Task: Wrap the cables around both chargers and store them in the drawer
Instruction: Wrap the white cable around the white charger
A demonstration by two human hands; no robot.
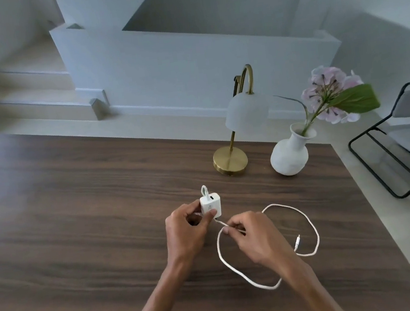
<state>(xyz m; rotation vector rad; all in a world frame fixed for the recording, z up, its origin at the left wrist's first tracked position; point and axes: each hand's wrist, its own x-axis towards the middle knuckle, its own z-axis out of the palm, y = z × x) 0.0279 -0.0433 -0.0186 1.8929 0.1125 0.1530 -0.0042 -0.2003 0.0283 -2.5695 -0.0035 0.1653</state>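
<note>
A small white charger block (210,204) is held above the dark wooden table (76,210) by my left hand (185,231), thumb and fingers gripping its sides. Its white cable (310,220) loops out of the block's top, passes under it, and runs to my right hand (251,237), which pinches it close to the block. The rest of the cable lies on the table in a wide loop to the right, with its plug end (297,242) resting inside the loop. Only one charger is in view; no drawer shows.
A brass desk lamp (230,161) with a white shade and a white vase (289,156) holding a pink flower stand behind the hands. A black wire-frame chair (392,158) sits past the table's right edge. Steps rise at the far left.
</note>
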